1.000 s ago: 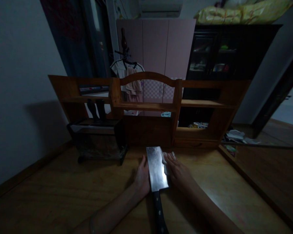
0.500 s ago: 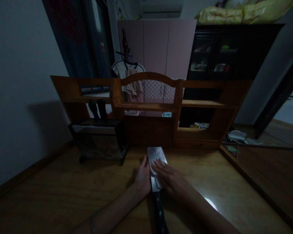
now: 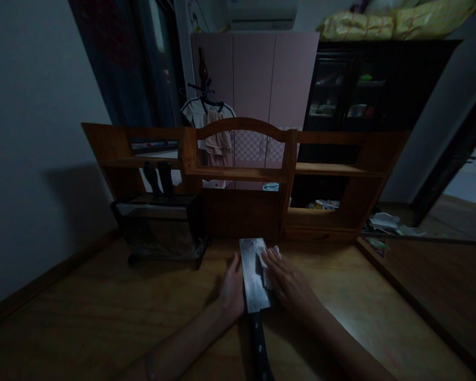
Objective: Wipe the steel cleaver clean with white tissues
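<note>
A cleaver (image 3: 254, 288) lies in front of me with its shiny blade pointing away and its black riveted handle towards me. My left hand (image 3: 233, 290) grips the blade by its left edge, thumb up along the side and the other fingers hidden beneath. Under the fingers of my right hand (image 3: 290, 283) is a white tissue or cloth (image 3: 267, 276), pressed on the right part of the blade. Most of that white piece is covered by the hand. Nothing touches the handle.
On the left of the wooden tabletop (image 3: 79, 317) stands a dark knife block (image 3: 161, 230) with two black handles sticking up. A wooden shelf unit (image 3: 238, 172) runs along the table's far side. A wall (image 3: 35, 132) borders the left.
My right hand has slid to the right across the blade, baring more metal and showing the white piece under its fingers. My left hand and the cleaver have stayed almost in place.
</note>
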### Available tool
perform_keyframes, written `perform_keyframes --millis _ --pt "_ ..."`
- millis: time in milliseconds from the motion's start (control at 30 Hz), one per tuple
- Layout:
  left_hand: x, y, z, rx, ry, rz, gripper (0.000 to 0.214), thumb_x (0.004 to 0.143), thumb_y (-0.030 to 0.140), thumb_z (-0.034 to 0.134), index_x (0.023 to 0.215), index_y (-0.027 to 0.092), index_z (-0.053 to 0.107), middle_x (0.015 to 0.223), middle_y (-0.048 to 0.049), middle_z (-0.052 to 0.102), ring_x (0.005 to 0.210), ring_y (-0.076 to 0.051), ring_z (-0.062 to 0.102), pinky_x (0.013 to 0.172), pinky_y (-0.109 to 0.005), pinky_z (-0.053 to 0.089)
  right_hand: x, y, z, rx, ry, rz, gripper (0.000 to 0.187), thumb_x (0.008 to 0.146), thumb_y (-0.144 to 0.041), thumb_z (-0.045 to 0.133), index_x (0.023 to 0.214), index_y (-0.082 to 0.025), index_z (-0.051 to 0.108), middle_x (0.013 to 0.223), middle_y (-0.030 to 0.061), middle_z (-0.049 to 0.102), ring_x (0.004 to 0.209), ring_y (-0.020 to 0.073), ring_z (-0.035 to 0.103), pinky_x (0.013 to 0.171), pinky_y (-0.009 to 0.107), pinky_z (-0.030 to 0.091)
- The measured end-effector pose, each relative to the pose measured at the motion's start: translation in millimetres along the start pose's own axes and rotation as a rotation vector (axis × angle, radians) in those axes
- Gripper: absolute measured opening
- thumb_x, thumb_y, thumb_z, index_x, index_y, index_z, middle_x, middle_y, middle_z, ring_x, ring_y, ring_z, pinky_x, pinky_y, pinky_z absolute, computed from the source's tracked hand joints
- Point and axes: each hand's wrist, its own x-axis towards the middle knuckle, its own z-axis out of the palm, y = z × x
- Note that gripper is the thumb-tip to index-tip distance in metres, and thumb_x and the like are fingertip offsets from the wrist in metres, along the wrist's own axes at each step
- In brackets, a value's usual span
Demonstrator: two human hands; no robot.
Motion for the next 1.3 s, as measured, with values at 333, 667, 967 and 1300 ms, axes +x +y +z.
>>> perform_keyframes --millis 333,667,967,1300 --pt "1 0 -5.4 0.029 0.063 -0.037 0.062 0.093 0.059 0.040 0.126 0.010 0.057 0.114 -0.0187 0.066 0.110 -0.033 0.061 0.100 -0.048 0.040 2 -21 0 0.069 -0.137 -0.135 0.054 0.098 -0.019 0.035 0.151 -0.024 0.023 0.155 0.0046 0.027 0.143 0.0212 0.021 0.117 0.045 0.026" --pt "-1 0 4.5 0.004 -0.039 -0.012 0.064 0.095 0.056 0.038 0.139 0.011 0.046 0.132 -0.0173 0.057 0.123 -0.032 0.053 0.108 -0.044 0.032 -2 17 15 -0.101 -0.011 0.099 0.054 0.094 -0.012 0.036 0.148 -0.017 0.032 0.151 0.0104 0.035 0.142 0.0262 0.026 0.114 0.048 0.033" --pt "0 0 -0.9 0.005 0.045 -0.013 0.059 0.094 0.056 0.043 0.130 0.011 0.055 0.116 -0.0165 0.066 0.112 -0.031 0.060 0.102 -0.044 0.038 1 -16 -2 -0.025 -0.032 -0.094 0.058 0.096 -0.014 0.036 0.151 -0.022 0.021 0.156 0.0047 0.024 0.144 0.0216 0.018 0.117 0.046 0.028" --pt "1 1 -1.3 -0.001 0.050 -0.023 0.059 0.095 0.056 0.039 0.129 0.011 0.055 0.116 -0.0164 0.066 0.111 -0.030 0.061 0.100 -0.044 0.040 3 -11 8 -0.004 -0.063 -0.083 0.052 0.098 -0.018 0.035 0.149 -0.022 0.028 0.154 0.0069 0.030 0.142 0.0212 0.024 0.116 0.044 0.030"
